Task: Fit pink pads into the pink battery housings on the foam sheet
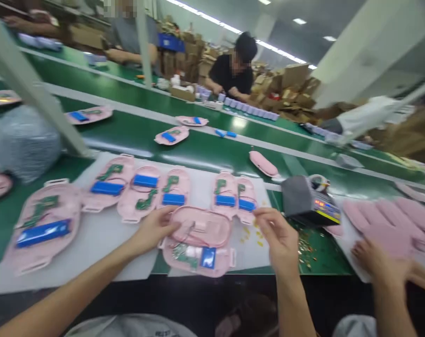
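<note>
My left hand (158, 229) grips the left edge of a pink shell cover (216, 224), tilted above its matching pink half (212, 269), which holds a circuit board and a blue battery (208, 258). To the right, my right hand (274, 229) has thumb and fingertips pinched together beside another pink half; what they hold, if anything, is too small to make out. Several open pink shells with green boards and blue batteries stand in a row behind, such as the one at far left (72, 199). Small yellow pieces (246, 232) lie near my right hand.
A grey tape dispenser (298, 199) stands at the right. Beyond it a co-worker's hand (370, 255) touches pink shells (391, 220). A green conveyor (135, 140) runs behind with more shells. A plastic bag (26, 140) and a slanted post (40, 89) are at left.
</note>
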Action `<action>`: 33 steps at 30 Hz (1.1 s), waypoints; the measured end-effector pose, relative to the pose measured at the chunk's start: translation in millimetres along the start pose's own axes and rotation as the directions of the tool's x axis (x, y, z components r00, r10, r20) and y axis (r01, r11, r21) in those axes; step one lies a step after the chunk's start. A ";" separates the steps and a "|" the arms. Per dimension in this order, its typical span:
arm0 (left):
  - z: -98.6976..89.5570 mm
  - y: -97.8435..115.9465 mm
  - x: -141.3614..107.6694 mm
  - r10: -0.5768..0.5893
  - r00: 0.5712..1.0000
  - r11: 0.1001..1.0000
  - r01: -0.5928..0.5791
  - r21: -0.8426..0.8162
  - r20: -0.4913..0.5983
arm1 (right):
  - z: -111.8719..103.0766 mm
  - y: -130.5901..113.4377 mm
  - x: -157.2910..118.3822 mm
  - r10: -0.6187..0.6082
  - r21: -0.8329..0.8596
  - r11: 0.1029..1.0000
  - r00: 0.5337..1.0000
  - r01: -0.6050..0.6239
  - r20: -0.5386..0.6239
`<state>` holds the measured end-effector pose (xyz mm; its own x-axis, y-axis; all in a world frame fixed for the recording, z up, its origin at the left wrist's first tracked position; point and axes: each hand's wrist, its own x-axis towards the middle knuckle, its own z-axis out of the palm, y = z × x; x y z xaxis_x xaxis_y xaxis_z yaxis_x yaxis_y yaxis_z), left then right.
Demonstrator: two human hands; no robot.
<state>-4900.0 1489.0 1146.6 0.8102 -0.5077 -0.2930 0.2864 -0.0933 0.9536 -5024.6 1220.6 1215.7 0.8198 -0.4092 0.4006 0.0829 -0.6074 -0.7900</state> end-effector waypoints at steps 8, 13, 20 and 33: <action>2.8 -2.0 -5.9 0.109 0.982 0.960 -0.064 -0.272 0.155 | 113.5 -46.4 15.6 -0.152 -0.225 0.893 0.732 0.389 0.665; 1.7 -7.7 -4.2 0.151 0.974 0.948 -0.094 -0.306 0.167 | 121.3 -47.4 11.2 -0.179 -0.331 0.791 0.712 0.515 0.679; 2.0 -10.7 -11.5 0.119 0.986 0.973 -0.093 -0.212 0.114 | 114.3 -49.6 32.0 0.247 -0.565 0.821 0.841 0.082 0.481; -38.2 27.8 -40.6 0.200 0.608 0.595 -0.699 0.398 0.768 | 76.0 -21.2 -80.4 -0.386 -0.361 0.630 0.681 0.688 0.622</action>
<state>-4905.4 1539.7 1182.3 0.1571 -0.9853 0.0667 -0.5993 -0.0414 0.7995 -5049.2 1318.2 1165.0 0.8787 0.3797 0.2892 0.4112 -0.9099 -0.0546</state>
